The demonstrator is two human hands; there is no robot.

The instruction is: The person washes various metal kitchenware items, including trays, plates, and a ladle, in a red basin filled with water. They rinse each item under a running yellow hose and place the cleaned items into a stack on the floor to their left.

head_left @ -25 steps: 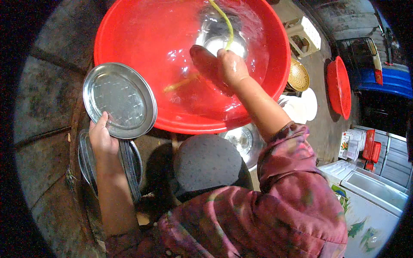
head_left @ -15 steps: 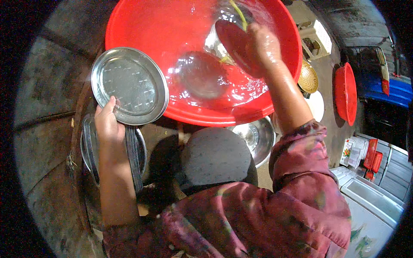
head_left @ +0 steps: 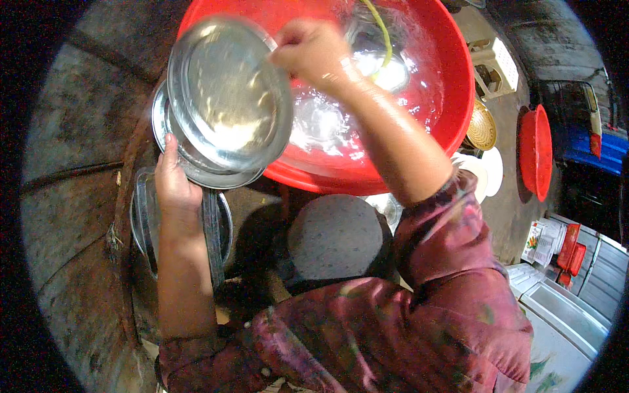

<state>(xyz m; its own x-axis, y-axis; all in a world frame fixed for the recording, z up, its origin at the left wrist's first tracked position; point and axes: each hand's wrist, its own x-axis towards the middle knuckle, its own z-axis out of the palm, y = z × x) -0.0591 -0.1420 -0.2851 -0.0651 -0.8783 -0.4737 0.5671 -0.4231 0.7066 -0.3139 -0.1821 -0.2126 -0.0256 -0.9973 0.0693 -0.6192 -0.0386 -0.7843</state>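
Note:
My left hand (head_left: 175, 183) grips a round steel plate (head_left: 219, 178) at its near edge, thumb on the upper face. It is held left of a large red tub (head_left: 462, 85) of water. A second steel plate (head_left: 226, 92), wet and blurred by motion, is in my right hand (head_left: 314, 56), pinched at its right rim. This one is tilted over the left hand's plate and hides most of it. Whether the two touch, I cannot tell. A thin yellow-green hose (head_left: 384, 36) hangs into the tub, near shiny metal ware (head_left: 393, 73) in the water.
A grey round stool (head_left: 337, 236) stands in front of the tub. On the right are a golden strainer (head_left: 482, 126), white dishes (head_left: 493, 171), a cream plastic stool (head_left: 503, 65) and a red basin (head_left: 536, 154). Round metal ware (head_left: 226, 226) lies beside my left forearm.
My right hand has moved left out of the tub, bringing its plate over the one in my left hand. My left hand keeps its hold.

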